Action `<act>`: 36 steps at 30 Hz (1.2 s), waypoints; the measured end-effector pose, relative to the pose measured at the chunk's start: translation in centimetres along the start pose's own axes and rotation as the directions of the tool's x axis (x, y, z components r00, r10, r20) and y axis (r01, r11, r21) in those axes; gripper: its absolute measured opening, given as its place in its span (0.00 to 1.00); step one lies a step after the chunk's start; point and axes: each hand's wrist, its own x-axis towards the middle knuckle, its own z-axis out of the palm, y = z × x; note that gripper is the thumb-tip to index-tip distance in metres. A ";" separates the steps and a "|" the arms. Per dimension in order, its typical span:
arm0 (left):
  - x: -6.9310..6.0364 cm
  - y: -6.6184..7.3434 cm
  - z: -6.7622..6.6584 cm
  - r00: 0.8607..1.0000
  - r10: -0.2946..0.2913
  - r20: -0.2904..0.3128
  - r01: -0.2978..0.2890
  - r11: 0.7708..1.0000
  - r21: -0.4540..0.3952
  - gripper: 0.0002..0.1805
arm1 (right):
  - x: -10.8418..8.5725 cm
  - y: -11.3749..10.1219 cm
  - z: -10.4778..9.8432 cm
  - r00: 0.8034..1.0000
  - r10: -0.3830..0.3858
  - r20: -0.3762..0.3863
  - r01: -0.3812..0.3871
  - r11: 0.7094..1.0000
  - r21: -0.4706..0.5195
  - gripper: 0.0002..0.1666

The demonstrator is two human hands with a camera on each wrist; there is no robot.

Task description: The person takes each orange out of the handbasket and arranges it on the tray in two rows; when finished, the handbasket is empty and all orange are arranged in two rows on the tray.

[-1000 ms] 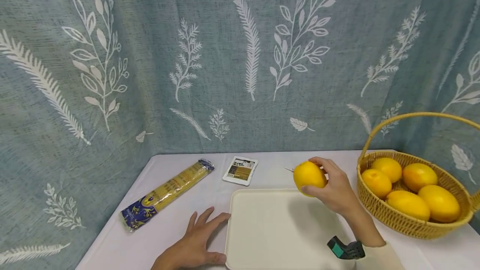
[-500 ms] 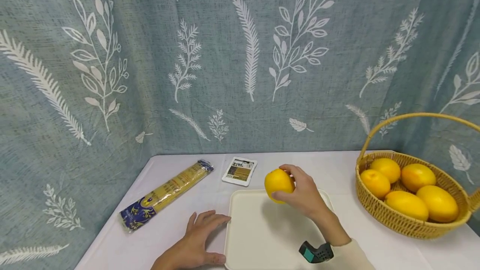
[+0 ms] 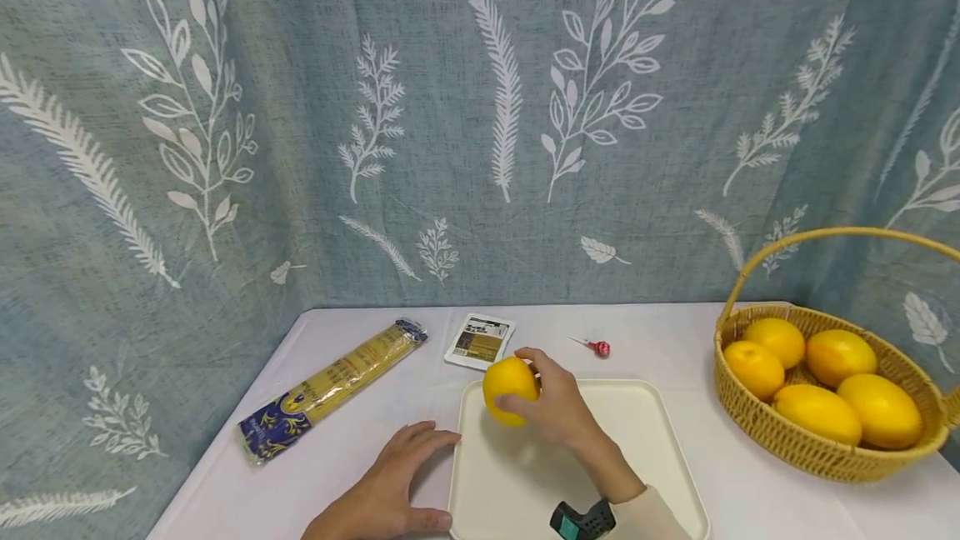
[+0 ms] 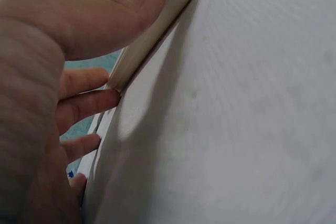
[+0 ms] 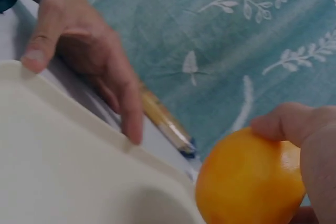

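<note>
My right hand [image 3: 551,398] holds a lemon [image 3: 510,390] between thumb and fingers, raised over the left back part of a cream tray [image 3: 600,490]. A shadow falls on the tray under the fruit. In the right wrist view the lemon [image 5: 252,179] looks smooth and orange-yellow. My left hand [image 3: 390,486] is at the tray's left side, its fingers extended and spread. Its thumb and index fingertip touch the tray's edge, as the left wrist view also shows at the tray rim [image 4: 157,30].
A wicker basket [image 3: 817,461] with a tall handle, holding several lemons [image 3: 817,412], stands at the right. Behind the tray lie a white and brown packet [image 3: 480,340] and a red lollipop [image 3: 600,348]. A spaghetti pack [image 3: 333,390] lies at the left. A patterned curtain [image 3: 450,148] hangs behind.
My right hand has carried the lemon leftward and a little nearer, from the tray's right back corner to its left back part. The lollipop has come into full view. My left hand stays put.
</note>
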 end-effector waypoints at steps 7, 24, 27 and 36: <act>-0.2 0.1 0.0 0.999 -0.037 0.004 0.037 0.999 -0.023 0.50 | 0.1 0.5 1.8 0.998 -0.048 0.032 0.047 0.999 0.026 0.32; -0.3 -0.6 0.3 0.999 0.015 -0.034 -0.016 1.000 -0.024 0.48 | -0.9 1.4 4.5 0.997 -0.044 0.065 0.045 0.999 -0.015 0.41; -0.2 -0.7 0.4 0.999 0.030 -0.038 -0.031 0.999 -0.030 0.47 | -0.9 1.5 4.5 0.997 -0.055 0.056 0.055 0.998 -0.014 0.42; -0.4 -0.5 0.3 1.000 0.018 -0.017 -0.019 0.996 -0.081 0.47 | -0.8 1.5 4.8 0.998 -0.052 0.019 0.052 0.999 0.012 0.42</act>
